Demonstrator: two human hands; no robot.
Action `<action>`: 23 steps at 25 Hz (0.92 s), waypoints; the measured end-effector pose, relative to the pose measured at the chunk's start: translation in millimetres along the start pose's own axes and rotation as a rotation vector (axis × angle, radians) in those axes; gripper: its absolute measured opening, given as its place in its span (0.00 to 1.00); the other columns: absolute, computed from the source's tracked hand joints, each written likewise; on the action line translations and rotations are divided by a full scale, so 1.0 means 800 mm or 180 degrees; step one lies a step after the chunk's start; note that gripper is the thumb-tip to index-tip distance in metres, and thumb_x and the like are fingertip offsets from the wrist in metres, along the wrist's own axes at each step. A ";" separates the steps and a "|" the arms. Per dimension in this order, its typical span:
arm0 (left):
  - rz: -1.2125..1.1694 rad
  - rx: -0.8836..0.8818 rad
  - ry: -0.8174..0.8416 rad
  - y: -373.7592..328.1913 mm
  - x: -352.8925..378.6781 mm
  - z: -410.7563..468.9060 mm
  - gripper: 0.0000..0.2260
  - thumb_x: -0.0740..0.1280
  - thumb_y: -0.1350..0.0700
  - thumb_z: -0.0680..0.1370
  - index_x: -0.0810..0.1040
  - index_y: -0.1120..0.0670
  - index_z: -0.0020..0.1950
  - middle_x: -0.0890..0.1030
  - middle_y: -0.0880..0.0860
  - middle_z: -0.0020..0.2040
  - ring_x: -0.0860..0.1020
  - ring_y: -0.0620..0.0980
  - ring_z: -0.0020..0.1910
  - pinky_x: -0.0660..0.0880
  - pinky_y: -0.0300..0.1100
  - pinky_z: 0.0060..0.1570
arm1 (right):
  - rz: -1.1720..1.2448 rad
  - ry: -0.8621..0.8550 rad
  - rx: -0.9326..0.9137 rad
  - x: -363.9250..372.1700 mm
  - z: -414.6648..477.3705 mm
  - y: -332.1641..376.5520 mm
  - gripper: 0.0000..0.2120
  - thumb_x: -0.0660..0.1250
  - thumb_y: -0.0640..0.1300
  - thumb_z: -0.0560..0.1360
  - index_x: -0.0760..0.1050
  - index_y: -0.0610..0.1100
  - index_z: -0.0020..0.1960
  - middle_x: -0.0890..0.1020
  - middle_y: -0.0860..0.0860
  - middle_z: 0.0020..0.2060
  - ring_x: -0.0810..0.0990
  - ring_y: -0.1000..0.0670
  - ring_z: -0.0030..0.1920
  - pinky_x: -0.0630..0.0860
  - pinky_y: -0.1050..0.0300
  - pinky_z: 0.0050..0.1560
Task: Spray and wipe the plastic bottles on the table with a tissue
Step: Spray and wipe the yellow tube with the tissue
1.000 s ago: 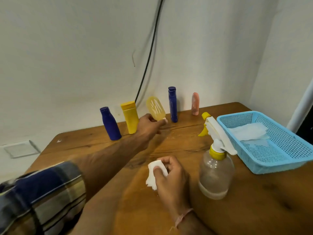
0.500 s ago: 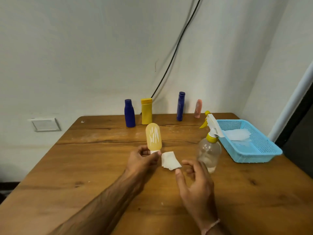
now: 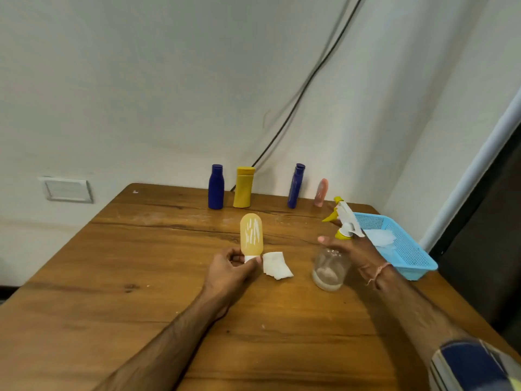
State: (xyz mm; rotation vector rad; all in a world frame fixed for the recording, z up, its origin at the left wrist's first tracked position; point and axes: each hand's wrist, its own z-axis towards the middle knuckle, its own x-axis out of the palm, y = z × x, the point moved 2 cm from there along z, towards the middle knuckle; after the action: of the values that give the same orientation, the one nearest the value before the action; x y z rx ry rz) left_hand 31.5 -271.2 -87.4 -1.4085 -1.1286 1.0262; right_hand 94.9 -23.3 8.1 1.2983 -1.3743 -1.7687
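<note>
The left hand point(image 3: 231, 268) holds a translucent amber bottle point(image 3: 251, 238) upright by its white cap, fingers point(image 3: 255, 261) clamped on that cap, above the wooden worktop point(image 3: 141, 263). A folded white tissue point(image 3: 275, 265) lies on the worktop just beside that hand. The right hand point(image 3: 353, 253) reaches over the clear spray bottle point(image 3: 331, 269), fingers spread apart around its neck; whether they touch it cannot be told. Along the far edge stand a dark blue bottle point(image 3: 216, 187), a yellow bottle point(image 3: 244, 187), a slim blue bottle point(image 3: 295, 186) and a pink bottle point(image 3: 321, 192). A blue basket point(image 3: 408, 255) holding tissues sits at the right.
</note>
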 end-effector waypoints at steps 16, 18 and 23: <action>0.0476 0.0408 -0.0287 0.004 0.003 -0.001 0.12 0.78 0.45 0.71 0.82 0.50 0.46 0.85 0.48 0.41 0.84 0.47 0.40 0.84 0.47 0.40 | -0.0886 0.1637 0.0995 0.106 -0.029 0.071 0.11 0.73 0.39 0.68 0.85 0.36 0.48 0.84 0.47 0.36 0.81 0.51 0.31 0.78 0.58 0.36; 0.0487 0.0419 -0.0248 0.004 0.003 -0.001 0.11 0.78 0.46 0.71 0.82 0.50 0.46 0.85 0.48 0.41 0.84 0.47 0.41 0.85 0.48 0.41 | -0.1246 0.1484 0.0949 0.111 -0.021 0.072 0.15 0.75 0.45 0.64 0.85 0.38 0.47 0.85 0.45 0.41 0.84 0.47 0.40 0.81 0.53 0.46; 0.0368 0.0427 -0.0207 0.007 0.003 0.000 0.11 0.78 0.46 0.71 0.83 0.50 0.46 0.85 0.49 0.41 0.85 0.50 0.42 0.85 0.52 0.42 | -0.1410 0.1420 0.0963 0.113 -0.012 0.067 0.12 0.77 0.45 0.63 0.85 0.40 0.45 0.85 0.43 0.46 0.82 0.43 0.44 0.80 0.49 0.54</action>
State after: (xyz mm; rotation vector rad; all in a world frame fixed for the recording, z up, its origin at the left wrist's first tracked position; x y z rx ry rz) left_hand 32.8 -268.8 -92.6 -1.3537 -1.0146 1.2153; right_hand 61.8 -121.7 26.2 2.1453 -1.1841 -1.4210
